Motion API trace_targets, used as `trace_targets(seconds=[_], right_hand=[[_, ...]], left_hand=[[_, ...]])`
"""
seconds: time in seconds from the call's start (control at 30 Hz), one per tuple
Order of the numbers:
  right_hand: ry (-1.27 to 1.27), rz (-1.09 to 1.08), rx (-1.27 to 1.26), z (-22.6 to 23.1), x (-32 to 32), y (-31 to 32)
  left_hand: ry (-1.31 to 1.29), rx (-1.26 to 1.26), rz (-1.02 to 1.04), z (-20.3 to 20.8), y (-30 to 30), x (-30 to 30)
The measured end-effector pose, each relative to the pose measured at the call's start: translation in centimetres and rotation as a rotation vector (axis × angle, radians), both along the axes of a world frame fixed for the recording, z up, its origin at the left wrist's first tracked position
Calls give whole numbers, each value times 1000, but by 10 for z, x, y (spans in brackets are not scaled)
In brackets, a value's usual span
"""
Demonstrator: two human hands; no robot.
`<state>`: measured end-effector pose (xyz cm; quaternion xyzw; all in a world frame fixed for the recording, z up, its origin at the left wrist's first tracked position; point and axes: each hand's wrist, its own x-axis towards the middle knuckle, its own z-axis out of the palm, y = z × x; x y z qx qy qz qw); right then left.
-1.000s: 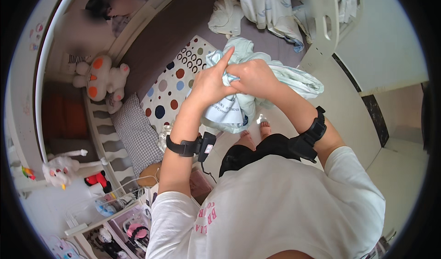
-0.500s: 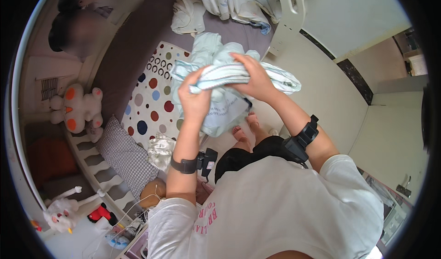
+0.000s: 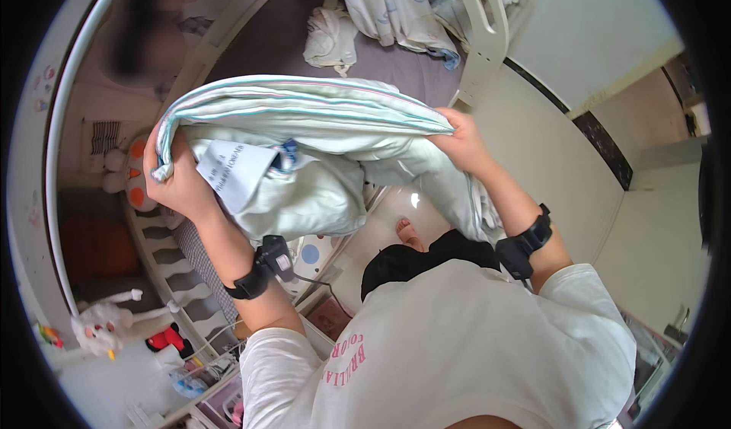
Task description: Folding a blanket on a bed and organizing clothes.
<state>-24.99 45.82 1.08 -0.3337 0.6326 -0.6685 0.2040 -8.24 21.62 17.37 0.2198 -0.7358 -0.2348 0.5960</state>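
Observation:
A pale green quilt (image 3: 312, 197) with teal and pink edge piping is stretched between my two hands. My left hand (image 3: 181, 176) is closed round one end of its gathered edge. My right hand (image 3: 464, 141) grips the other end of that edge. Several folds of the edge lie bunched between the hands, and the rest of the cloth hangs below in loose folds. A white fabric label (image 3: 236, 174) hangs on the cloth near my left hand, beside a small dark blue patch.
Behind the quilt is a bed with a grey-purple sheet (image 3: 263, 48), holding a crumpled white cloth (image 3: 331, 39) and a patterned white cover (image 3: 388, 10). A white bed-end panel (image 3: 483, 37) stands at the right. White slatted railing (image 3: 179, 284) and plush toys (image 3: 103, 326) are on the left.
My hands have moved far apart, the left one leftward and the right one slightly rightward. The bunched quilt is now spread wide between them, covering most of the dotted mat.

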Motion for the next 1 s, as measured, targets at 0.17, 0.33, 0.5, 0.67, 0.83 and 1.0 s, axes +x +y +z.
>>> trace_targets(seconds=[0.17,0.33,0.5,0.67,0.83,1.0], right_hand=[[-101,290,-164,80,-21,21],[143,259,-241,119,-41,17],[877,242,107,107,-31,23],[931,315,147,92,-31,43],[751,249,101,81,-25,54],[739,213,87,78,-28,83]], left_hand=[[-265,-85,210,9,14,1],[-819,-353,-279,1,97,-31],[-903,19,-466,-39,161,-67],[-791,189,-592,-76,180,-74],[-662,221,-418,-103,197,-69],[-305,230,-501,-101,192,-59]])
